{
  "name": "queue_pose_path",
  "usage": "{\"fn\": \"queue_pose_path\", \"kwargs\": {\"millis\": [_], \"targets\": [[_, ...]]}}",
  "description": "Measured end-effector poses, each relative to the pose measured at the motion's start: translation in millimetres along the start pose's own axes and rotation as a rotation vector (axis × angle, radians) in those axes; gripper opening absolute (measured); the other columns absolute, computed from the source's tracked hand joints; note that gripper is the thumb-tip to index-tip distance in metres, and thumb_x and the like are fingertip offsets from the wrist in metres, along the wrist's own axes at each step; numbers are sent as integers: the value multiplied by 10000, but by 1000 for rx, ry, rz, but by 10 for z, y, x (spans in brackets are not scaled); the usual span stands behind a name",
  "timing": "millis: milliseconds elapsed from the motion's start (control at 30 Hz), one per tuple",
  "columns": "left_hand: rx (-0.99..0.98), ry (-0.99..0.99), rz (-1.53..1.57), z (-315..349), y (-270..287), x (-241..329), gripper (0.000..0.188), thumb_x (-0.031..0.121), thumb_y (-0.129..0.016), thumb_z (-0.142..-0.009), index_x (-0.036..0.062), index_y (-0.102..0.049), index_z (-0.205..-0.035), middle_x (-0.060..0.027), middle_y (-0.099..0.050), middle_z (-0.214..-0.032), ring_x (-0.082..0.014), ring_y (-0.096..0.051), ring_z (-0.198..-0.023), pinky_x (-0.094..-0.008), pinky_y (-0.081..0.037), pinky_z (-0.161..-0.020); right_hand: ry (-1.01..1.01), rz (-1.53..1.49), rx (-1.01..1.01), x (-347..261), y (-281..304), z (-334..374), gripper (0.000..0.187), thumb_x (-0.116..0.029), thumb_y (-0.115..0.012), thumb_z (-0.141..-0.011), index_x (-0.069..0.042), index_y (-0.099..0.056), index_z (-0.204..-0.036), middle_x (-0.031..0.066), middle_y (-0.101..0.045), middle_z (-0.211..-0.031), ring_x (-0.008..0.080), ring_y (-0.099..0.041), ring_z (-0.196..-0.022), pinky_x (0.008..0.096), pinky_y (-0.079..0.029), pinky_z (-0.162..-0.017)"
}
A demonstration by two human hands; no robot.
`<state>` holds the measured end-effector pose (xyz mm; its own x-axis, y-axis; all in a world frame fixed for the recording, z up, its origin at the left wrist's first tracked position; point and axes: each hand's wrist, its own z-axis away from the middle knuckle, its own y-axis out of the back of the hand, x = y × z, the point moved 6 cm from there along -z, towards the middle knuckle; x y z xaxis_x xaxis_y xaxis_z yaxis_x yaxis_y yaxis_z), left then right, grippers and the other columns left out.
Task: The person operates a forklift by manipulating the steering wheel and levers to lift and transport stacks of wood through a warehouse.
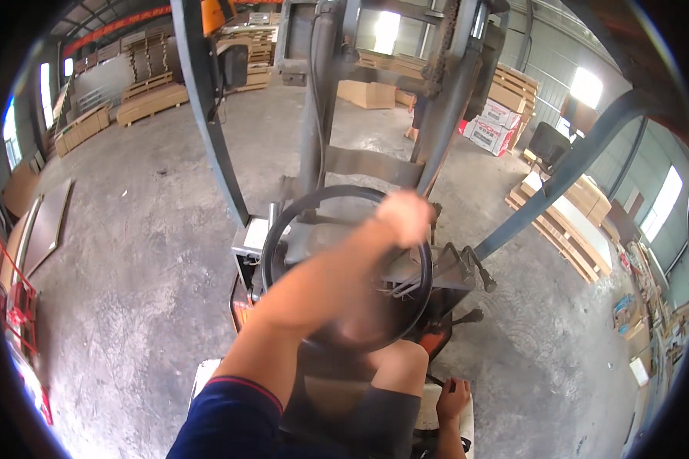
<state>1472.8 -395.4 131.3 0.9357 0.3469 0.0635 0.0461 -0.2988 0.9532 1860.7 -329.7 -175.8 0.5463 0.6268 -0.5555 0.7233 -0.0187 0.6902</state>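
A black steering wheel stands in front of me on a forklift. My left arm reaches across it, and my left hand, smeared by motion, is closed on the upper right of the rim. Low on the right, beside my thigh and the pale seat edge, my right hand has its fingers curled in. Whether anything is inside those fingers is hidden. Several black control levers rise to the right of the wheel, away from both hands.
Ahead rises the forklift mast, framed by grey cab posts. A person shows partly behind the mast. White cartons and a pallet of boards stand on the right. Stacked panels lie at the far left, red metal frames nearer.
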Motion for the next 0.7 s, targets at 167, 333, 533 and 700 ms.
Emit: {"fn": "queue_pose_path", "kwargs": {"millis": [167, 333, 533, 700], "targets": [[448, 105, 103, 777, 325, -1412, 219, 240, -591, -804, 51, -696, -843, -167, -685, -917, -384, -658, -915, -479, -547, -831, 126, 79, 140, -91, -38, -60, 56, -79, -655, -868, -29, -630, -864, 185, -619, -844, 422, -591, -798, 516, -469, -692], [885, 220, 84, 1939, 385, -1529, 70, 49, -675, -706, 38, -606, -704, -146, -581, -731, -374, -578, -752, -442, -480, -716, 92, 106, 198, -356, -297, -343, 52, -85, -659, -858, -44, -626, -853, 166, -614, -831, 402, -601, -793, 487, -481, -690], [787, 207, 62, 2534, 293, -1159, 68, -16, -612, -654, 29, -562, -654, -136, -542, -678, -366, -532, -685, -447, -440, -664, -58, 18, 162, -774, -712, -1239, 85, -107, -650, -820, -89, -618, -896, 136, -613, -960, 384, -609, -889, 506, -493, -720], [663, 21, 162, 2763, 90, -532, 103, -4, -626, -574, 74, -565, -603, -92, -538, -656, -322, -543, -658, -421, -447, -631, 19, 28, 225, -803, -726, -1336, 98, -57, -673, -809, -72, -588, -855, 130, -588, -913, 386, -607, -832, 482, -490, -691]]}}
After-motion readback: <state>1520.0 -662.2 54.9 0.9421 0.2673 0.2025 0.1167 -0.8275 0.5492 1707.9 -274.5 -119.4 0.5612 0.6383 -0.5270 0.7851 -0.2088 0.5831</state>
